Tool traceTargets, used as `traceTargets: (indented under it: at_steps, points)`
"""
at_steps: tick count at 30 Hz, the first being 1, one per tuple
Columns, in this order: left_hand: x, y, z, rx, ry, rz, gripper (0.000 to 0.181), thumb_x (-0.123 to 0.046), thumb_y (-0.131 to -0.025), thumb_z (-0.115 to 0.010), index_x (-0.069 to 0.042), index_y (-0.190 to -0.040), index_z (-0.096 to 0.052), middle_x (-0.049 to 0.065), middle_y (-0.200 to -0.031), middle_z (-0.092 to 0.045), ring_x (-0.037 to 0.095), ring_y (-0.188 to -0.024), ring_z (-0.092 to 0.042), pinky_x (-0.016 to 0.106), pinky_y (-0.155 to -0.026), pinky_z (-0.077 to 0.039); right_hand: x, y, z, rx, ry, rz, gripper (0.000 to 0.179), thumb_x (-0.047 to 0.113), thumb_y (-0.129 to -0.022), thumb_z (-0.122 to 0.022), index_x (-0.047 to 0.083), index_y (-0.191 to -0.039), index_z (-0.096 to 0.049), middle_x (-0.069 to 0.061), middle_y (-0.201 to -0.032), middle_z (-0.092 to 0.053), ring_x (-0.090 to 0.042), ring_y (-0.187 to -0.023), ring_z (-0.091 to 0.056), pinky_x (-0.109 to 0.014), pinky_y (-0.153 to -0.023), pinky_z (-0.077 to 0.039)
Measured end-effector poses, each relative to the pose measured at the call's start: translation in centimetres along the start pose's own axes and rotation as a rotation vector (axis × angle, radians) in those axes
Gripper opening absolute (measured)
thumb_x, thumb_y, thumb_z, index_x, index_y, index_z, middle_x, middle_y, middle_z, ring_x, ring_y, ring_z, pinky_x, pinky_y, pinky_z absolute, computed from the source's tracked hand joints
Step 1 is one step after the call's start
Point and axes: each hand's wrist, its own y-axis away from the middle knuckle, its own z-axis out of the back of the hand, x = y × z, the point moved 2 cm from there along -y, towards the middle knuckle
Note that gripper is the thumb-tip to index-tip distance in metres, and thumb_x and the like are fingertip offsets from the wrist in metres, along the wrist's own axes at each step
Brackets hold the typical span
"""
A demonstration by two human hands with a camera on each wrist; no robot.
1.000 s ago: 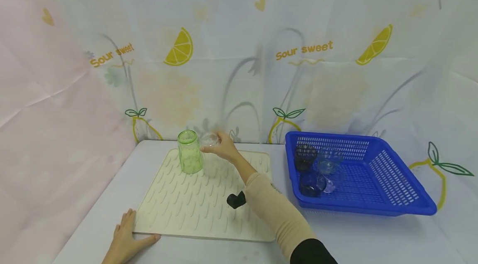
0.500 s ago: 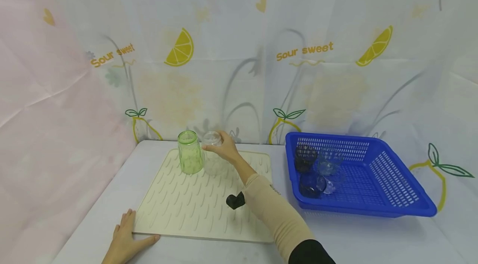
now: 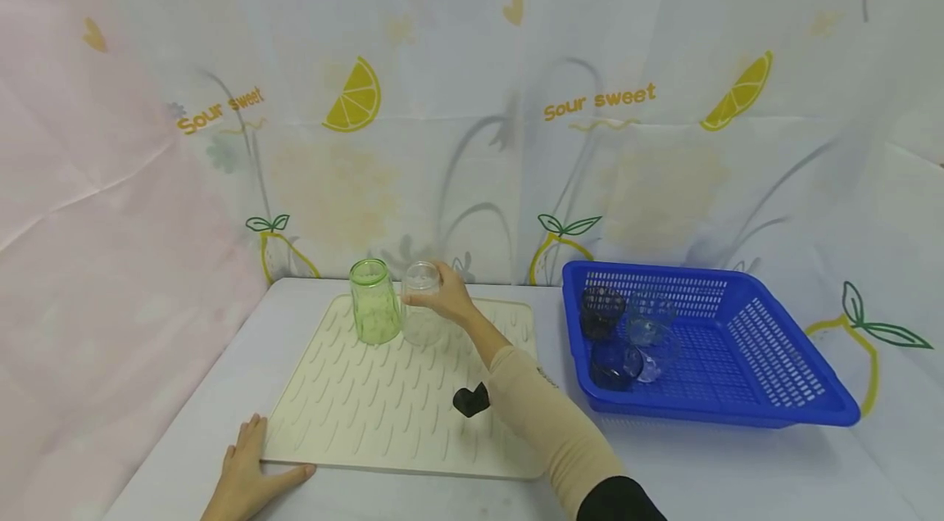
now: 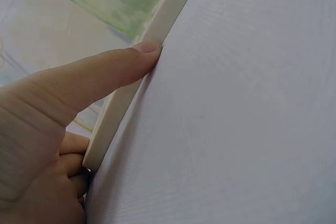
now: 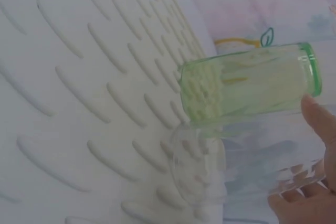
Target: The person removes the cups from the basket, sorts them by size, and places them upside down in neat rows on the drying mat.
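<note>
My right hand point(image 3: 444, 296) grips a clear drinking glass point(image 3: 422, 324) near its upper end, thumb on one side and fingers on the other. That glass stands upright toward the back of a cream ridged drying mat point(image 3: 383, 406). Close on its left is a green-tinted glass point(image 3: 374, 308), also upright; in the right wrist view the clear glass point(image 5: 252, 156) overlaps the green glass point(image 5: 247, 82) edge. At the mat's front left corner lies my left hand point(image 3: 247, 472), fingers extended along the side. Its thumb point(image 4: 115, 69) touches the mat's front edge in the left wrist view.
A blue perforated plastic basket point(image 3: 767, 410) stands on the white table to the right. Several dark and clear glasses point(image 3: 615, 361) are grouped in its left part. Behind the table hangs a lemon-print cloth point(image 3: 457, 177).
The clear glass and my right hand have shifted slightly right, leaving a little more room from the green glass. My left hand keeps its place at the mat corner.
</note>
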Motion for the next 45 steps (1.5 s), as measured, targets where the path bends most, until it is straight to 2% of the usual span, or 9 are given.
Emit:
traceTargets:
  at_steps: [5,14,21,33,41,45]
  points:
    - [0.0,0.0,0.0,-0.012,-0.007,-0.015,0.111,-0.035,-0.072,-0.078,0.026,-0.135,-0.01,0.049,-0.139,-0.006,0.058,-0.132,0.004,0.07,-0.106,0.005,-0.3,0.4,0.2,0.038,0.061,-0.045,0.078,0.02,-0.075,-0.08,-0.002,-0.138,-0.038,-0.019,-0.132,-0.05,-0.034,-0.123,-0.047,-0.044,-0.103,-0.042]
    - [0.0,0.0,0.0,-0.014,-0.018,-0.023,0.111,-0.035,-0.073,-0.077,0.027,-0.134,-0.009,0.05,-0.138,-0.007,0.059,-0.131,0.004,0.071,-0.105,0.005,-0.6,1.5,1.2,0.116,0.155,-0.125,0.079,0.023,-0.078,-0.077,-0.007,-0.138,-0.036,-0.024,-0.138,-0.044,-0.038,-0.128,-0.042,-0.046,-0.106,-0.039]
    - [0.2,-0.1,-0.2,-0.021,-0.021,-0.006,0.111,-0.036,-0.072,-0.078,0.026,-0.135,-0.011,0.049,-0.138,-0.008,0.058,-0.132,0.003,0.07,-0.106,0.005,-0.6,2.7,2.9,0.144,0.116,-0.133,0.08,0.023,-0.081,-0.074,-0.008,-0.141,-0.031,-0.024,-0.144,-0.038,-0.037,-0.131,-0.039,-0.045,-0.107,-0.039]
    - [0.0,-0.1,0.2,-0.008,-0.035,0.058,0.114,-0.038,-0.071,-0.079,0.022,-0.139,-0.009,0.044,-0.141,-0.011,0.056,-0.133,-0.005,0.066,-0.109,0.0,1.7,5.5,6.6,0.155,0.072,-0.022,0.073,0.019,-0.081,-0.075,-0.005,-0.14,-0.038,-0.022,-0.141,-0.043,-0.036,-0.129,-0.042,-0.043,-0.108,-0.038]
    - [-0.2,-0.1,0.4,0.032,-0.027,0.146,0.117,-0.041,-0.071,-0.079,0.016,-0.142,-0.006,0.042,-0.143,-0.006,0.063,-0.128,-0.003,0.069,-0.107,-0.005,1.8,7.9,8.7,0.153,0.014,0.021,0.075,0.019,-0.08,-0.075,-0.002,-0.141,-0.037,-0.019,-0.139,-0.046,-0.033,-0.13,-0.043,-0.042,-0.109,-0.037]
    - [0.0,-0.1,0.3,0.034,-0.03,0.149,0.116,-0.042,-0.071,-0.079,0.016,-0.142,-0.008,0.043,-0.143,-0.007,0.064,-0.128,-0.004,0.069,-0.106,-0.005,1.9,9.6,9.8,0.172,-0.022,0.04,0.071,0.017,-0.082,-0.074,-0.004,-0.14,-0.038,-0.022,-0.138,-0.046,-0.035,-0.129,-0.044,-0.044,-0.109,-0.036]
